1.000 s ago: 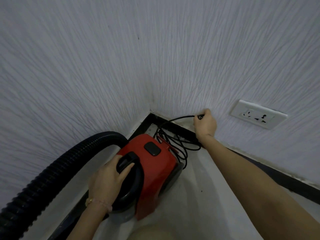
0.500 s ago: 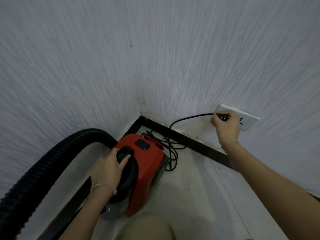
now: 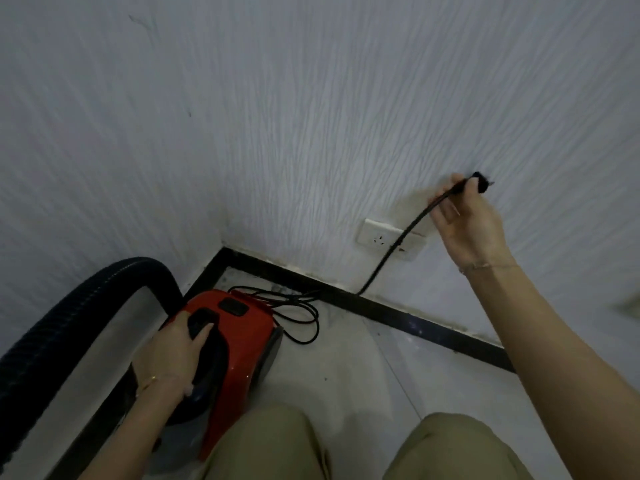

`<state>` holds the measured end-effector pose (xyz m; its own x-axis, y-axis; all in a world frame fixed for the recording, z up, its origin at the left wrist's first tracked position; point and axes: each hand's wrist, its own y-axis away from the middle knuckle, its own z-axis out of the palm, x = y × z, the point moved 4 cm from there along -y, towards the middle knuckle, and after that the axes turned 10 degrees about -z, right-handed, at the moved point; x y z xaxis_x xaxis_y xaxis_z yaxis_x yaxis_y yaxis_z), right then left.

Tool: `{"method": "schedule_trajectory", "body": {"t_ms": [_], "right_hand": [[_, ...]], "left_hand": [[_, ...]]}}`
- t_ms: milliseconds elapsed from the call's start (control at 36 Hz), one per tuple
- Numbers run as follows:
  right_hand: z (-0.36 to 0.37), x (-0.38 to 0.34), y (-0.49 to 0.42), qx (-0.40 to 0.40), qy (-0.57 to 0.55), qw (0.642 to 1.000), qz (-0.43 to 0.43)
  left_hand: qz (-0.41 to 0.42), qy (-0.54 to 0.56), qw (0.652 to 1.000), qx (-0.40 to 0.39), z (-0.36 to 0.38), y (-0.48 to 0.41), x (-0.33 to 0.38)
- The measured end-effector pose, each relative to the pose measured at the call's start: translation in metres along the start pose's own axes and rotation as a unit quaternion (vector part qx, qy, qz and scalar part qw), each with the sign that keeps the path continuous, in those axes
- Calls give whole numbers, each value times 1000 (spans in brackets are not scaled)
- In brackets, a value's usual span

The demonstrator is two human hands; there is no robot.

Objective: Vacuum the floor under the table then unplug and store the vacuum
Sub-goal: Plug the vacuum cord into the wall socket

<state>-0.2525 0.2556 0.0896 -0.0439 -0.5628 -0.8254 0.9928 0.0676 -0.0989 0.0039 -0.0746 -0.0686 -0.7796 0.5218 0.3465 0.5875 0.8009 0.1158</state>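
Observation:
A red canister vacuum (image 3: 239, 337) sits on the pale floor in the room corner. My left hand (image 3: 173, 355) grips its black carry handle. A black ribbed hose (image 3: 69, 323) arcs off to the left. My right hand (image 3: 467, 223) pinches the black plug (image 3: 479, 182) and holds it up in front of the wall, above and to the right of the white wall socket (image 3: 381, 237). The black cord (image 3: 391, 251) hangs from the plug across the socket down to a loose tangle (image 3: 298, 313) behind the vacuum.
Two textured white walls meet at the corner, with a black skirting (image 3: 398, 313) along their base. My knees in khaki trousers (image 3: 277, 445) fill the bottom edge. Pale floor tiles (image 3: 398, 393) lie to the right of the vacuum.
My right hand carried the plug from the corner to the socket, and now holds it raised above and right of the socket. My left hand has stayed on the handle.

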Motion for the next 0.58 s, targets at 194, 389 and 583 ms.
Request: {"method": "schedule_trajectory", "body": {"t_ms": [194,389,583], "right_hand": [[-21,46,28,-7,150,982,112],[-44,98,48,21,210,954,213],[-51,108,45,42,254,941,222]], "left_hand": [[-7,10,999,-42,3,0,0],[-13,67,991,-118,16,-21,-9],[17,49,990,-129,22,-28,-4]]}}
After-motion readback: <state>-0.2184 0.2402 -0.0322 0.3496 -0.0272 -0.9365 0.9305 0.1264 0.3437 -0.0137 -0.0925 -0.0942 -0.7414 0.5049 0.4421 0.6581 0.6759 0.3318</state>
